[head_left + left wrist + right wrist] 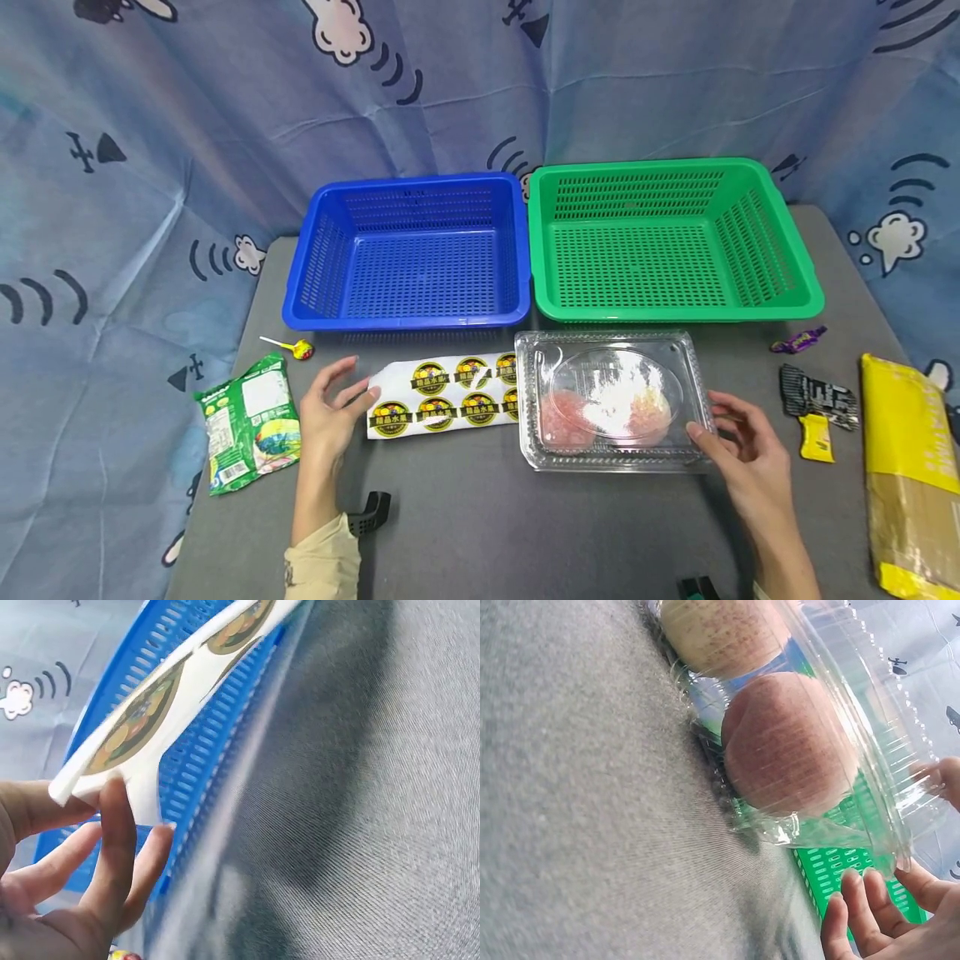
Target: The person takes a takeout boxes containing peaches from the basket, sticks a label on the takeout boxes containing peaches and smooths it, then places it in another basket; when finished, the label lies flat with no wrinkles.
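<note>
Clear clamshell box (613, 402), two round fruits inside, lies on the grey tabletop (465, 517) just in front of the green basket (667, 242). My right hand (738, 446) sits at its near right corner, fingers loosely spread, tips at the rim, nothing gripped. Judgement: thin plastic, will flex and crackle; slick walls; the fruits give it some weight and may roll. Best taken by the stiffer rim on two sides, not the domed lid.

Sticker sheet (442, 396) touches the box's left edge. My left hand (330, 412) holds its free end, thumb and fingers lightly round it; in the wrist view that end is lifted. Light, floppy, bends easily.

Blue basket (408, 250) beside the green. Snack bag (247, 421) and lollipop (288, 347) left; small wrapped sweets (813, 392) and a yellow packet (911, 467) right. Printed cloth backdrop (150, 125) all round.
</note>
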{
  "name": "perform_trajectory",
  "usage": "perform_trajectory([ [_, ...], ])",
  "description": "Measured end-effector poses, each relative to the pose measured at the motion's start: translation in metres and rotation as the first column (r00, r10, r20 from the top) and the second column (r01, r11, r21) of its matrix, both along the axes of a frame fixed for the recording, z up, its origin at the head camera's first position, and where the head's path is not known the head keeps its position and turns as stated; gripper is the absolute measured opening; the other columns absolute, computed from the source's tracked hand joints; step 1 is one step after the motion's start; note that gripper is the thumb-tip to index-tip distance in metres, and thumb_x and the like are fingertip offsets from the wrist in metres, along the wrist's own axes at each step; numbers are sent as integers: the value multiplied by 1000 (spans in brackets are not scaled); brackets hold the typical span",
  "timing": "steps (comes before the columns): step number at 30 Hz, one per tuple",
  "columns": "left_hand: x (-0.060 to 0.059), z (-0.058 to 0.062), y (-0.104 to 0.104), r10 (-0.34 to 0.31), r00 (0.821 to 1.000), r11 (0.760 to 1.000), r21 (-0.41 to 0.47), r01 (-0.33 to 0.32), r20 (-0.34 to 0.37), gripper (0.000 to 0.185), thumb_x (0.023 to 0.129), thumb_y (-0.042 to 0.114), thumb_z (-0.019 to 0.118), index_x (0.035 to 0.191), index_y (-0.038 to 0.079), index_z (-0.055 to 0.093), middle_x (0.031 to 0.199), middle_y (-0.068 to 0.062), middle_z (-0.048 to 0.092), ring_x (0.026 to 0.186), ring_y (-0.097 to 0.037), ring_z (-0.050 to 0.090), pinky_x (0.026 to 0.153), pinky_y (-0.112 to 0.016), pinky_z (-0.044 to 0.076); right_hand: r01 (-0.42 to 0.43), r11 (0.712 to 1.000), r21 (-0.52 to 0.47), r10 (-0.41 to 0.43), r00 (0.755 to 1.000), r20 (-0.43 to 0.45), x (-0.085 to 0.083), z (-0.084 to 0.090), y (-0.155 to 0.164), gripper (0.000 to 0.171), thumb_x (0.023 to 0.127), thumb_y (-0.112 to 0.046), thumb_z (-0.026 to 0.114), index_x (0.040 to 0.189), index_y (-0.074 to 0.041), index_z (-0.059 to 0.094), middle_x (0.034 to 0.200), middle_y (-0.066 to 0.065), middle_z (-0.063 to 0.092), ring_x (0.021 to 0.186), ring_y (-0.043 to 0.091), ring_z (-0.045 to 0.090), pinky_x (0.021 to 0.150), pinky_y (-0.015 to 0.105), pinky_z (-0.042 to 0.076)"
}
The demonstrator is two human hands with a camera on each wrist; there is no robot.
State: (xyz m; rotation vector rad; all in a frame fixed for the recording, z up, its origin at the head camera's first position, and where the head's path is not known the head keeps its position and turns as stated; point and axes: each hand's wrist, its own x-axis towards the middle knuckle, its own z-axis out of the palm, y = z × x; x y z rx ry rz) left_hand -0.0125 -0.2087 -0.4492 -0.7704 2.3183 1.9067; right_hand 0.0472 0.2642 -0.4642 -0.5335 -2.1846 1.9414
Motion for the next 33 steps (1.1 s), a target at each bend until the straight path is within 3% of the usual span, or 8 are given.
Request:
perform_trajectory([
  [5, 3, 8, 4, -30, 999, 999, 22, 30, 12, 61, 93, 1, 79, 149, 14, 58, 144, -11, 69, 111, -12, 73, 88, -16, 58, 40, 998, 45, -41, 999, 11, -2, 2, -5, 56, 90, 14, 73, 139, -11, 61, 125, -8, 60, 108, 6, 56, 84, 6, 48],
  [9, 3, 12, 8, -47, 999, 998, 33, 48, -22, 57, 95, 3, 78, 148, 13, 59, 132, -11, 75, 95, -3, 76, 88, -18, 59, 117, 976, 182, -96, 988, -118, -2, 5, -12, 54, 85, 16, 75, 136, 0, 64, 123, -12, 58, 109, 8, 56, 87, 10, 46],
  [13, 5, 16, 12, -51, 998, 998, 29, 52, -45, 54, 94, 4, 78, 145, 11, 61, 128, -12, 77, 93, -2, 76, 87, -18, 59, 214, 937, 275, -118, 937, -328, -1, 8, -19, 46, 82, 15, 74, 127, 15, 66, 117, -19, 57, 109, 4, 56, 91, 15, 43],
  [17, 6, 19, 18, -59, 997, 998, -3, 59, -57, 49, 94, 6, 80, 141, 9, 66, 125, -16, 77, 92, -2, 76, 83, -17, 60, 237, 926, 294, -79, 883, -463, -4, 14, -31, 36, 80, 14, 73, 115, 21, 66, 116, -19, 60, 110, 1, 55, 93, 19, 40],
  [21, 6, 21, 25, -83, 994, 996, -13, 83, -72, 45, 94, 9, 81, 137, 8, 69, 123, -20, 77, 93, -1, 76, 79, -17, 60, 179, 926, 331, 21, 854, -520, -5, 20, -46, 31, 79, 13, 73, 108, 21, 68, 115, -18, 62, 111, -1, 56, 94, 19, 39],
  [26, 8, 25, 36, -123, 988, 992, 3, 123, -93, 39, 95, 6, 79, 134, 10, 71, 117, -22, 78, 84, -3, 75, 71, -19, 59, 65, 933, 355, 140, 840, -524, -6, 24, -63, 29, 79, 13, 76, 107, 17, 70, 113, -14, 65, 107, 1, 57, 94, 19, 40],
  [33, 10, 32, 51, -138, 974, 990, -21, 136, -180, 34, 96, 3, 76, 130, 8, 74, 109, -23, 78, 80, -5, 71, 70, -20, 60, -50, 948, 314, 225, 804, -550, -9, 25, -83, 31, 75, 20, 75, 105, 16, 70, 105, -1, 67, 97, 8, 63, 85, 15, 48],
])
